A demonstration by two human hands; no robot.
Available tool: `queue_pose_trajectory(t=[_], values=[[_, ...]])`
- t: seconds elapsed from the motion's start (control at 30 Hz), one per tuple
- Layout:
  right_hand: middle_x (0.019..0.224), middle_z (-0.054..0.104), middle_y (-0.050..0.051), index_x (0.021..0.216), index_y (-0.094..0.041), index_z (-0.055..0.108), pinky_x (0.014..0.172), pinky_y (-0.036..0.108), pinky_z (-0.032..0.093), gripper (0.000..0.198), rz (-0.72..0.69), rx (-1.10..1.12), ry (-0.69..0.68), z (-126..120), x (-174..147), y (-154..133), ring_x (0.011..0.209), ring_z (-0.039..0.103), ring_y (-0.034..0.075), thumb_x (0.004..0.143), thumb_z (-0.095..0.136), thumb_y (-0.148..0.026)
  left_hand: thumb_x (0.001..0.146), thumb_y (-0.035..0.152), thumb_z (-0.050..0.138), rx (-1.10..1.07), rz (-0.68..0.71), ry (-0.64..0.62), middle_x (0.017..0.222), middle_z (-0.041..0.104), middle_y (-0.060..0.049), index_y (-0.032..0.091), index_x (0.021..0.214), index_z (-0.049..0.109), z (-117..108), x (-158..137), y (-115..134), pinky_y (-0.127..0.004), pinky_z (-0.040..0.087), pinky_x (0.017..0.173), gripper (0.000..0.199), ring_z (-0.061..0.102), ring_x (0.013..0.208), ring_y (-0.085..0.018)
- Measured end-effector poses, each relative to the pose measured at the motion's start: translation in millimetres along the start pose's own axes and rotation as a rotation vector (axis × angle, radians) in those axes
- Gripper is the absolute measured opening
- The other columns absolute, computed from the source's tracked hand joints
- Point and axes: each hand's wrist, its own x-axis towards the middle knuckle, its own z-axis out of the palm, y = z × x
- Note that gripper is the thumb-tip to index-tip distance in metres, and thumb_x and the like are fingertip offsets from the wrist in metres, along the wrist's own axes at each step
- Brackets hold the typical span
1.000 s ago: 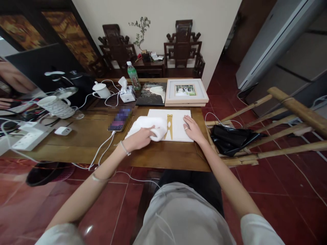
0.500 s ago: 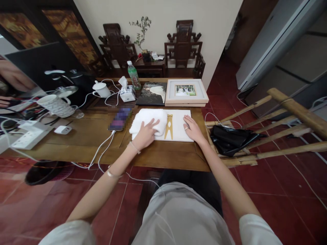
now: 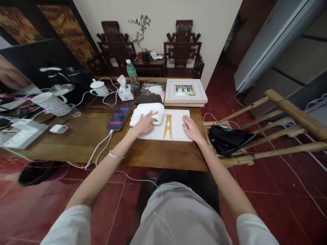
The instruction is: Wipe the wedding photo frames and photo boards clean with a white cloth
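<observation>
We judge the wiping to be partway along: our white towel (image 3: pixel 145 112) lies over the far left part of the white panel (image 3: pixel 178 127), reaching past its left edge, while the gold animal figure (image 3: pixel 169 119) in the middle and the near left corner are uncovered. The far left corner is hidden under the cloth, and we cannot tell which patches have been gone over, so some of the surface may be left to do. Our left hand (image 3: pixel 144 124) has a wide grip, its fingers spread on top of the towel rather than closed around it; our right hand (image 3: pixel 190 128) rests flat on the panel's right side, fingers extended, apparently steadying it on the desk (image 3: pixel 163 154). Compared with a second ago, the towel has slid away from the gold figure, whose edge it touched then, and compared with half a second ago it sits farther from us, baring more of the panel's near left. Our right hand has kept its place.
</observation>
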Motion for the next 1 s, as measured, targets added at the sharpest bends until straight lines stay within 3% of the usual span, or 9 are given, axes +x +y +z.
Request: queue_pose_trajectory(t=[0.1, 0.17, 0.27, 0.47, 0.57, 0.73, 0.9, 1.0], values=[[0.146, 0.047, 0.01, 0.135, -0.014, 0.053, 0.119, 0.048, 0.026, 0.048, 0.0, 0.012, 0.004, 0, 0, 1, 0.141, 0.035, 0.024, 0.09, 0.042, -0.025, 0.078, 0.002, 0.036, 0.006, -0.047, 0.047, 0.158, 0.024, -0.009, 0.016, 0.121, 0.061, 3, 23, -5, -0.07, 0.019, 0.109, 0.052, 0.014, 0.147, -0.032], [0.146, 0.048, 0.009, 0.135, -0.016, 0.054, 0.119, 0.048, 0.025, 0.048, -0.003, 0.021, 0.009, 0, 0, 1, 0.141, 0.035, 0.024, 0.09, 0.043, -0.025, 0.077, 0.001, 0.037, 0.04, -0.042, 0.063, 0.158, 0.024, -0.01, 0.015, 0.119, 0.063, 6, 21, 0, -0.07, 0.019, 0.109, 0.051, 0.014, 0.147, -0.033], [0.146, 0.047, 0.011, 0.135, -0.014, 0.054, 0.119, 0.047, 0.026, 0.048, -0.002, 0.02, 0.011, 0, 0, 1, 0.141, 0.035, 0.024, 0.09, 0.043, -0.026, 0.075, 0.001, 0.04, 0.094, 0.009, 0.07, 0.157, 0.027, -0.011, 0.015, 0.112, 0.067, 11, -9, 15, -0.071, 0.021, 0.108, 0.048, 0.017, 0.146, -0.035], [0.146, 0.048, 0.009, 0.135, -0.017, 0.054, 0.119, 0.049, 0.025, 0.048, -0.015, 0.032, 0.016, 1, 1, 1, 0.141, 0.034, 0.025, 0.089, 0.045, -0.027, 0.071, -0.003, 0.036, 0.045, 0.099, 0.016, 0.156, 0.029, -0.009, 0.014, 0.095, 0.072, 11, -99, 42, -0.068, 0.023, 0.11, 0.047, 0.022, 0.145, -0.034], [0.146, 0.048, 0.009, 0.135, -0.017, 0.054, 0.119, 0.049, 0.025, 0.048, -0.006, 0.028, 0.018, 1, 0, 1, 0.141, 0.035, 0.025, 0.089, 0.045, -0.026, 0.071, -0.004, 0.035, 0.032, 0.126, -0.038, 0.156, 0.029, -0.008, 0.015, 0.096, 0.072, 5, -113, 43, -0.065, 0.026, 0.111, 0.049, 0.022, 0.145, -0.033], [0.146, 0.047, 0.011, 0.135, -0.014, 0.054, 0.119, 0.048, 0.026, 0.048, 0.003, 0.014, 0.014, 1, 0, -1, 0.141, 0.035, 0.025, 0.089, 0.043, -0.025, 0.074, -0.001, 0.035, 0.05, 0.11, -0.04, 0.156, 0.028, -0.009, 0.014, 0.106, 0.069, 3, -67, 26, -0.063, 0.026, 0.111, 0.049, 0.019, 0.145, -0.032], [0.146, 0.048, 0.008, 0.135, -0.017, 0.054, 0.119, 0.048, 0.026, 0.048, 0.006, 0.027, 0.015, 0, 0, 0, 0.141, 0.035, 0.024, 0.089, 0.044, -0.026, 0.075, 0.003, 0.038, 0.019, 0.023, 0.047, 0.157, 0.026, -0.008, 0.017, 0.117, 0.064, 8, 7, 1, -0.067, 0.02, 0.111, 0.052, 0.017, 0.146, -0.031], [0.146, 0.048, 0.008, 0.134, -0.017, 0.055, 0.119, 0.048, 0.026, 0.047, 0.002, 0.023, 0.014, 0, -1, 0, 0.141, 0.035, 0.024, 0.09, 0.044, -0.026, 0.077, 0.005, 0.039, 0.017, -0.033, 0.119, 0.155, 0.031, -0.008, 0.017, 0.119, 0.064, 11, 30, -8, -0.065, 0.02, 0.112, 0.05, 0.02, 0.146, -0.029]])
